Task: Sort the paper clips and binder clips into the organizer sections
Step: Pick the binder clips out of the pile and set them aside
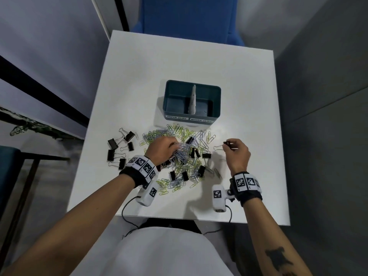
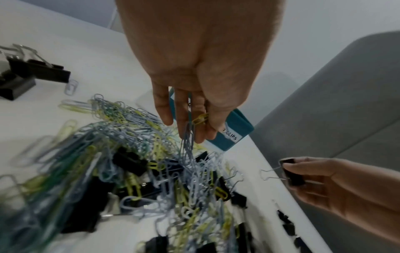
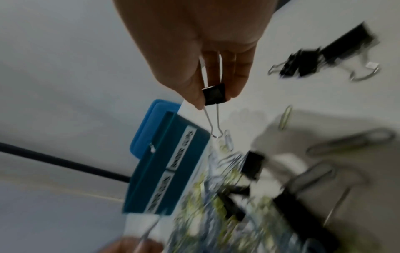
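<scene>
A teal organizer [image 1: 216, 100] with a white divider and two front labels stands mid-table; both sections look empty. In front of it lies a tangled heap of blue and yellow-green paper clips [image 1: 185, 156] mixed with black binder clips. My left hand [image 1: 165, 148] is over the heap and pinches a bunch of paper clips [image 2: 188, 135] that hangs from my fingers [image 2: 163, 109]. To the right of the heap, above the table, my right hand [image 1: 237, 150] pinches a small black binder clip [image 3: 214, 96], its wire handles pointing left.
Several black binder clips [image 1: 119, 150] lie in a loose group left of the heap, more inside it [image 1: 201, 170]. The white table [image 1: 249, 86] has bare surface around the organizer. A blue chair [image 1: 189, 16] stands behind the far edge.
</scene>
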A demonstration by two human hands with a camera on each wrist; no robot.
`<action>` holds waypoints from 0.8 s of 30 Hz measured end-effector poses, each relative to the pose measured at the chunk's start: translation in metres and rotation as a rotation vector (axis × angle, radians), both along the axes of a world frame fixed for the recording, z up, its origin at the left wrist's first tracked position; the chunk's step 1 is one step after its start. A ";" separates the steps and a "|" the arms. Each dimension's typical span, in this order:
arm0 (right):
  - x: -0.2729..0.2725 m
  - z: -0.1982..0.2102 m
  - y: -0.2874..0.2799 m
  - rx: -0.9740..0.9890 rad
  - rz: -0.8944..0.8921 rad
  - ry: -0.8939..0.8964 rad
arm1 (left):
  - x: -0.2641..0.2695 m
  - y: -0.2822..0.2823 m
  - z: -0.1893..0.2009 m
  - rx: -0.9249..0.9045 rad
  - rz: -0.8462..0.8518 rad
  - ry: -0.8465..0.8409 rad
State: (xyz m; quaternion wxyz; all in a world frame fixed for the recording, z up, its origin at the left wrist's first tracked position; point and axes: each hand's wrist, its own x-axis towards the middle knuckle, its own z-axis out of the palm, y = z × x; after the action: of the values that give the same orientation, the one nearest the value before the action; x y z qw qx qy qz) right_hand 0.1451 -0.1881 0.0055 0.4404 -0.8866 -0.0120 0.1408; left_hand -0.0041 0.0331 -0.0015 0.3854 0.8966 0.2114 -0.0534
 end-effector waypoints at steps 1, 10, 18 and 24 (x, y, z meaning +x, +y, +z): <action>0.007 -0.004 -0.008 -0.060 0.008 -0.010 | -0.002 0.001 -0.001 0.046 0.011 0.018; 0.042 -0.022 -0.053 -0.390 0.200 0.122 | 0.014 -0.019 -0.007 0.468 -0.143 -0.005; 0.030 -0.023 -0.037 -0.456 0.306 -0.076 | 0.057 -0.021 -0.027 0.399 -0.233 0.135; -0.017 -0.035 0.001 -0.395 0.584 -0.068 | 0.070 -0.022 -0.037 0.334 -0.285 0.256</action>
State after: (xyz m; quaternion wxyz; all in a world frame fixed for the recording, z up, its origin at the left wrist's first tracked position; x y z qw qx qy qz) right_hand 0.1281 -0.1868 -0.0290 0.2008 -0.9181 -0.2522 0.2306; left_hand 0.0658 0.0112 -0.0389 0.1904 0.9546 0.1357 -0.1845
